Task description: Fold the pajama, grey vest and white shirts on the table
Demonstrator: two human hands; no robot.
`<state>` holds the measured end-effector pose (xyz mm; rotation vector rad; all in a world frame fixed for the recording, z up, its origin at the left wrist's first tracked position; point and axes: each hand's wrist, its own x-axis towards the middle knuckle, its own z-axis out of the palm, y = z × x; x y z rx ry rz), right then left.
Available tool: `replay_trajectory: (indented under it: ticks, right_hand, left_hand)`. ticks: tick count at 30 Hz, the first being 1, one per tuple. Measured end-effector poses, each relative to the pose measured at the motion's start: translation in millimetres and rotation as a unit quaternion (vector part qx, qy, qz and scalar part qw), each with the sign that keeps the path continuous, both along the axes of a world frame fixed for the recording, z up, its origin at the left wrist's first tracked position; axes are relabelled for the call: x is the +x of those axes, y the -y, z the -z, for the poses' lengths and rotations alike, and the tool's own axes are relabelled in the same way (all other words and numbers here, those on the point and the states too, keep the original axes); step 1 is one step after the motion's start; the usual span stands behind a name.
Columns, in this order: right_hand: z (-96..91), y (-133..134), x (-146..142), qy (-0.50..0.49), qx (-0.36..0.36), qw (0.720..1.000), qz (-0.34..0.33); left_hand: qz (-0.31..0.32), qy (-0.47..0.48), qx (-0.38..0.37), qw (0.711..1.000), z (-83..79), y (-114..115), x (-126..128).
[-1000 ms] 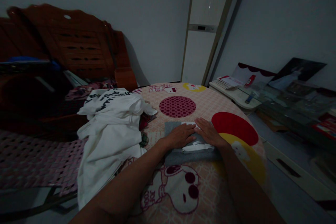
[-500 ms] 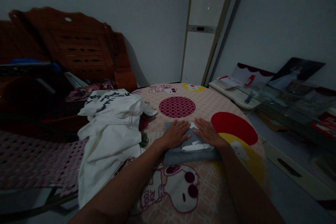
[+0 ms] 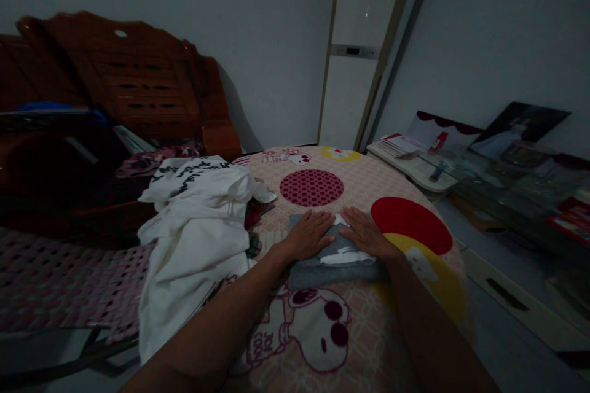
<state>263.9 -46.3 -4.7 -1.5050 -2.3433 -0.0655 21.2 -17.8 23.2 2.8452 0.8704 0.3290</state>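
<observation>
A grey folded garment (image 3: 338, 274) with white print lies on a round table covered by a patterned cloth (image 3: 318, 331). My left hand (image 3: 310, 234) rests flat on the left part of the garment, fingers stretched out. On its right part lies my right hand (image 3: 366, 232), also flat with its fingers extended. Both palms press down on the fabric and hide some of it. To the left of my left forearm, a heap of white clothing (image 3: 198, 245) with black lettering hangs over the table's edge.
A woven chair (image 3: 69, 282) stands at the left, in front of a carved wooden bench (image 3: 138, 86). At the right is a glass-topped cabinet (image 3: 498, 196) with papers and a picture. A tall white air conditioner (image 3: 348, 98) stands in the back corner.
</observation>
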Motion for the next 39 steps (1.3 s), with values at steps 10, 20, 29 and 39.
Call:
replay_trajectory:
  ticks: [10,20,29,39]
  right_hand:
    - [-4.0,5,-4,0.005,0.022,1.000,0.009]
    - [-1.9,5,-5,0.016,0.013,1.000,0.019]
    - [-2.1,5,-5,0.013,0.015,1.000,0.014]
    - [-1.9,5,-4,-0.002,0.002,1.000,0.014]
  left_hand:
    - [0.008,0.007,0.006,1.000,0.4,-1,1]
    - [-0.081,0.108,0.014,0.991,-7.9,-7,-9]
    - [-0.105,0.026,-0.020,0.994,8.1,-17,-15]
    - [-0.167,0.127,-0.029,0.977,-0.3,-34,-29]
